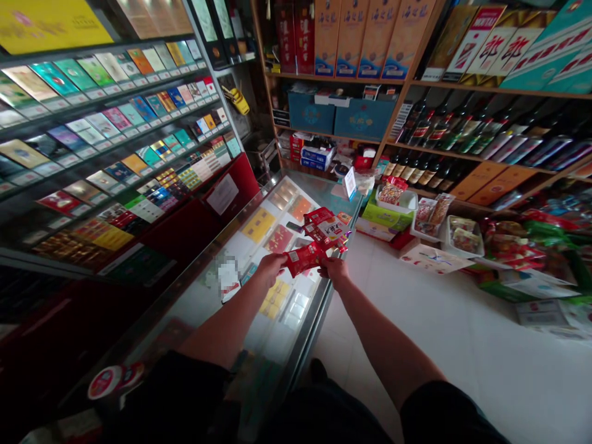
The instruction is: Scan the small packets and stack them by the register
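Above the glass counter [252,262], a red snack packet [303,258] is stretched between my two hands. My left hand [272,269] pinches its left end. At the packet's right end, my right hand [333,270] grips it with closed fingers. Just beyond lies a larger red snack bag [326,226] with a pale label, partly overlapped by the held packet. Small colourful wrapped pieces [343,242] show beside that bag, too small to name. A dark flat object [295,227] lies left of the bag. Its kind is unclear.
Shelves of cigarette packs [106,120] rise on the left. Bottles [444,126] and boxed liquor [370,37] fill the back shelves. White bins of snacks [464,237] stand along the right. A small sign [349,183] stands at the counter's far end. Round-lidded tubs [105,382] sit lower left.
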Demonstrator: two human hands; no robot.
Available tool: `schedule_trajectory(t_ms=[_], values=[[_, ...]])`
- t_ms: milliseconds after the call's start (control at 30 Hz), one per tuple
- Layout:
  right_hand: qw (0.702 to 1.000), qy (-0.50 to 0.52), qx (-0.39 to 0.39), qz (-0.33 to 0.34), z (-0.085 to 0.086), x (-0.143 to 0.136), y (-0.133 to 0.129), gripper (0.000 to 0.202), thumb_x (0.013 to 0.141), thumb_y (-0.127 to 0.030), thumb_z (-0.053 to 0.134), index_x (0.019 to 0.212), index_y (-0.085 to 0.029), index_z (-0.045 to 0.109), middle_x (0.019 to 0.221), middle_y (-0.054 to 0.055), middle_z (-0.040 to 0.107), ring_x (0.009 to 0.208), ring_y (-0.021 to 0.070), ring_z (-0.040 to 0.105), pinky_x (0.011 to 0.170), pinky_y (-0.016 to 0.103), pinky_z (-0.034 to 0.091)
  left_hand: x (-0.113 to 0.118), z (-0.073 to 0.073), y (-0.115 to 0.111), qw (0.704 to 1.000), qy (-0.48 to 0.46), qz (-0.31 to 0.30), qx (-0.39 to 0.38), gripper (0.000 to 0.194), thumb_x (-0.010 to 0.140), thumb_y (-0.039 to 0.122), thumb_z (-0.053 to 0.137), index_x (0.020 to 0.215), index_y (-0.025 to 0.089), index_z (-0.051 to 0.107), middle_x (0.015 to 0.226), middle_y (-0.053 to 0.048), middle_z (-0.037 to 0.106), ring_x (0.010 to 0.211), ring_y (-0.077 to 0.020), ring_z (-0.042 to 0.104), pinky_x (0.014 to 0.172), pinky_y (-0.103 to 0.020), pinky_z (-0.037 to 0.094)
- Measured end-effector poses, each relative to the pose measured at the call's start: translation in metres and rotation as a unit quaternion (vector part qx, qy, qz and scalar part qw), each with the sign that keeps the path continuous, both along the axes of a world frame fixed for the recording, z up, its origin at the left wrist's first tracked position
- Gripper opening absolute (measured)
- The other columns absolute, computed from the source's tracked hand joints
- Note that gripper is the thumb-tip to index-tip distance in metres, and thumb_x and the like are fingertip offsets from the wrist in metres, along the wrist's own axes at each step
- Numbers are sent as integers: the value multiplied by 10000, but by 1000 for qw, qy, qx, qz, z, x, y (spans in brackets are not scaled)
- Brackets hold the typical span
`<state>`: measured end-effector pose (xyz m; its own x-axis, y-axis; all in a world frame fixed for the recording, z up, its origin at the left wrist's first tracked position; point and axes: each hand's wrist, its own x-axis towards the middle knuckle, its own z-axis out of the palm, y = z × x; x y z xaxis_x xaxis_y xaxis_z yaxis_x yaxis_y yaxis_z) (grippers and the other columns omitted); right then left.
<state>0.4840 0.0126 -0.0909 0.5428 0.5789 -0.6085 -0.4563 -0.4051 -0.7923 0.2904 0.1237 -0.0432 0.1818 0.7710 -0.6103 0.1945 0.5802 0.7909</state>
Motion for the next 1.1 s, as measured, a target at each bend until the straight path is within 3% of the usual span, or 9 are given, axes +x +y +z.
schedule_trajectory(t_ms=[233,567,833,967,1100], values=[[995,79,52,14,9,-33,-33,253,767,-328,877,793,-170,681,607,16,681,531,136,654,511,240,532,-43,29,-26,999,-24,-16,21,302,583,275,923,716,172,672,729,-39,737,700,-178,688,727,-310,491],[989,63,112,78,52,-83,-77,359,635,-431,919,796,-186,712,660,10,686,611,139,640,620,276,523,-105,75,-75,995,-97,31,16,361,565,266,950,827,167,723,786,-62,778,718,-184,720,669,-285,495],[986,66,106,113,76,-132,-94,365,611,-438,924,774,-196,705,723,26,731,665,150,653,661,290,518,-167,81,-107,992,-111,35,48,435,500,338,974,827,150,758,779,-83,781,726,-217,717,749,-352,523],[985,53,102,128,81,-153,-93,350,615,-421,915,793,-194,718,729,34,747,675,158,660,686,303,519,-199,86,-114,994,-98,22,41,525,533,342,968,992,181,771,876,-66,805,782,-209,728,757,-341,487],[984,44,98,145,86,-170,-91,304,653,-398,894,806,-196,727,809,53,783,759,185,702,735,319,526,-225,88,-118,995,-91,2,45,397,588,356,944,890,172,763,882,-84,806,831,-220,735,789,-350,484]])
